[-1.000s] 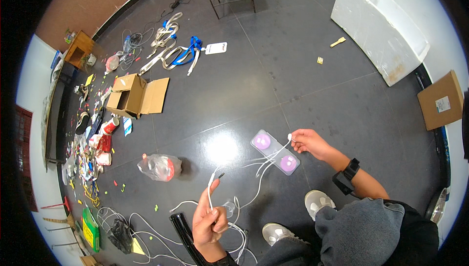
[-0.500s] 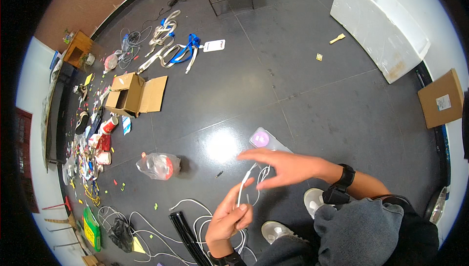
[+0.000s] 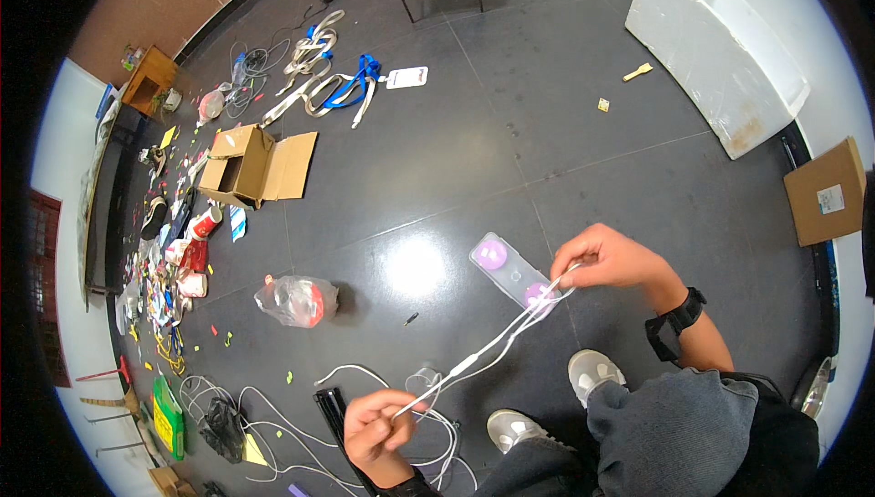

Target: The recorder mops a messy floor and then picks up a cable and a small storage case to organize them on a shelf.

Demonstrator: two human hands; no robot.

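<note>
A thin white cable (image 3: pixel 497 344) is stretched slantwise between my two hands, doubled along much of its length, with a thicker white sleeve or joint along it. My left hand (image 3: pixel 375 431), low in the middle, pinches its lower end. Farther up and to the right, my right hand (image 3: pixel 612 258) grips the other end between thumb and fingers. Behind the cable, a transparent flat case (image 3: pixel 513 274) with purple round shapes lies on the floor, partly covered by the strands. More loops of white cord (image 3: pixel 448 429) lie below, beside black strips (image 3: pixel 330 406) partly hidden by my left hand.
A plastic bag (image 3: pixel 296 302) with something red sits on the floor at left centre. An opened cardboard box (image 3: pixel 290 167) stands beyond it, beside scattered litter (image 3: pixel 169 287). White and blue straps (image 3: pixel 337 91) lie farther back. At far right stands a white foam box (image 3: pixel 706 59).
My right hand has moved right and gone from spread fingers to gripping the cable. My left hand has lowered to the left, and the cable is now drawn out between them.
</note>
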